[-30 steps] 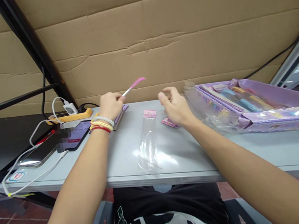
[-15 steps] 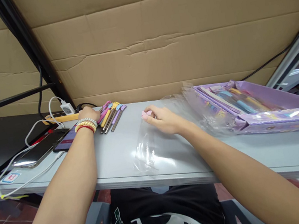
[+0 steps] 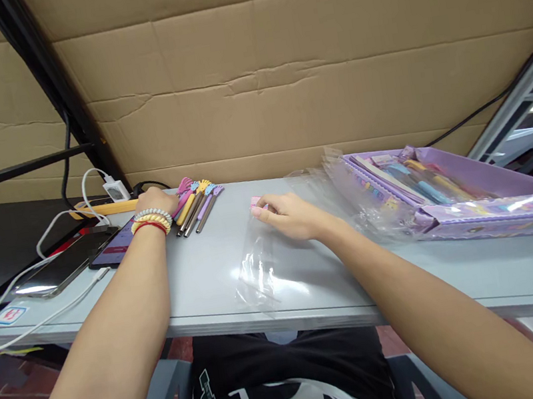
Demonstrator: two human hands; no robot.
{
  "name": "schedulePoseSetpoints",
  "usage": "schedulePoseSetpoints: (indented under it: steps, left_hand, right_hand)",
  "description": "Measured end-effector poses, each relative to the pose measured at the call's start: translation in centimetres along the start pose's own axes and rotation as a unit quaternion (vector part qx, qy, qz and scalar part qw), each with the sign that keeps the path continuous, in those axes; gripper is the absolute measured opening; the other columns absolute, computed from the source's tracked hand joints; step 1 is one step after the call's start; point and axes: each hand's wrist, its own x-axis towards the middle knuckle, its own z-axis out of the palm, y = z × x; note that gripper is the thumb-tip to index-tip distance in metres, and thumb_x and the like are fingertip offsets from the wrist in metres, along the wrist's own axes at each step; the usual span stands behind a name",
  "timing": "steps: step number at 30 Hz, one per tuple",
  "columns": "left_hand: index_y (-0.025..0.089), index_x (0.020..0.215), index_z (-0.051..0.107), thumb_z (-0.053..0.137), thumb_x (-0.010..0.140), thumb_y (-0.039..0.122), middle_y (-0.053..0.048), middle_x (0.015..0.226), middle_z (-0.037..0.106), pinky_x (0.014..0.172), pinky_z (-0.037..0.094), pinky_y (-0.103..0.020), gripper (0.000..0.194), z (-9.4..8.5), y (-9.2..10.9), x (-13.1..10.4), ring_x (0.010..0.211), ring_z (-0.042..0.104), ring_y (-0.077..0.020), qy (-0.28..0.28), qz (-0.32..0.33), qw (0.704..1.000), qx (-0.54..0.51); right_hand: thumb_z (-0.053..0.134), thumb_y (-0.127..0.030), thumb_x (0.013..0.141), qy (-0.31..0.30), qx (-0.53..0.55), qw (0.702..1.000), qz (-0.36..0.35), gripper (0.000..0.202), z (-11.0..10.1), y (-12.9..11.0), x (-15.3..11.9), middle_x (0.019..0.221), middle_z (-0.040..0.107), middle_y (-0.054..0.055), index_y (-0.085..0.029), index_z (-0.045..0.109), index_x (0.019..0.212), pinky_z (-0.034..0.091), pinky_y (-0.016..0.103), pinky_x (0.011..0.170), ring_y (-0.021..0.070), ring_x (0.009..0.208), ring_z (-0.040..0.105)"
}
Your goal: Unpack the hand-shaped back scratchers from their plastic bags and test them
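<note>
Currently, the right hand [image 3: 289, 215] has its fingers curled and its thumb tip brought close to them, gripping the pink tab [image 3: 255, 202] at the top of a clear bag [image 3: 255, 270]. The bag extends from the fingertips toward the table's near edge, to the left of the right wrist.

The left hand [image 3: 155, 200] rests at the left end of a row of sticks [image 3: 197, 212]. Its fingers are hidden behind the back of the hand, so their opening, and whether they hold anything, cannot be told. The sticks lie side by side on the table [image 3: 197, 271], colored hand-shaped ends pointing away from the person. They sit between the two hands, nearest the left; the left hand partly covers the leftmost ones.

Bracelets [image 3: 151, 223] encircle the left wrist. Directly left of it lies a phone [image 3: 113, 247], partly covered by the forearm; a darker phone [image 3: 67, 263] lies farther left. A power strip [image 3: 123, 206] with a white charger [image 3: 116, 191] sits behind them.

To the right, a lilac tray [image 3: 491, 167] contains colored items [image 3: 429, 187]. Loose wrap [image 3: 376, 222] spreads from its left side toward the right hand.
</note>
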Motion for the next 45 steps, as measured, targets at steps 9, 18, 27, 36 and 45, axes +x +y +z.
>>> schedulePoseSetpoints:
  steps: [9,18,27,36,45]
  left_hand:
    - [0.01,0.103,0.075,0.057,0.083,0.041,-0.022,0.113,0.072,0.092,0.051,-0.042,0.042,-0.9,1.5,-1.6,0.112,0.065,-0.0368,0.052,0.063,0.997,-0.013]
    - [0.009,0.144,0.05,0.04,0.094,0.043,-0.014,0.146,0.055,0.113,0.038,-0.034,0.061,3.5,7.2,-6.9,0.133,0.053,-0.0246,-0.106,0.389,0.914,-0.048]
    - [0.013,0.156,0.027,0.058,0.08,0.055,-0.016,0.163,0.03,0.12,0.023,-0.045,0.093,3.3,8.3,-8.7,0.149,0.029,-0.0326,-0.233,0.466,0.851,-0.066]
    - [0.021,0.128,0.057,0.074,0.067,0.042,-0.009,0.135,0.062,0.103,0.039,-0.04,0.067,2.7,8.2,-9.2,0.126,0.054,-0.0314,-0.264,0.524,0.802,-0.113]
    - [0.019,0.109,0.057,0.079,0.059,0.031,-0.006,0.119,0.066,0.098,0.042,-0.035,0.056,2.6,8.1,-9.2,0.112,0.059,-0.0257,-0.283,0.544,0.768,-0.187]
  right_hand:
    - [0.044,-0.043,0.095,-0.002,-0.021,1.0,-0.005,0.03,0.1,0.1,0.2,0.077,0.067,0.003,-0.02,0.062,0.091,0.034,0.025,0.063,0.0151,0.072,0.056]
    - [0.048,-0.025,0.085,0.023,-0.113,0.989,0.093,0.02,0.4,1.3,1.1,0.095,0.071,0.007,-0.019,0.064,0.095,0.035,0.029,0.064,0.0195,0.079,0.059]
    - [0.051,-0.032,0.085,0.012,-0.125,0.984,0.123,0.042,0.3,1.8,1.2,0.124,0.064,0.017,-0.015,0.061,0.122,0.042,0.034,0.076,0.0313,0.109,0.06]
    - [0.057,-0.016,0.076,-0.034,-0.118,0.991,0.058,0.042,0.2,1.9,1.1,0.116,0.071,0.011,-0.02,0.065,0.118,0.04,0.031,0.069,0.027,0.099,0.065]
    - [0.059,-0.017,0.079,-0.018,-0.143,0.989,0.022,0.038,0.0,2.0,1.1,0.11,0.071,0.009,-0.02,0.06,0.117,0.037,0.028,0.064,0.0231,0.092,0.064]
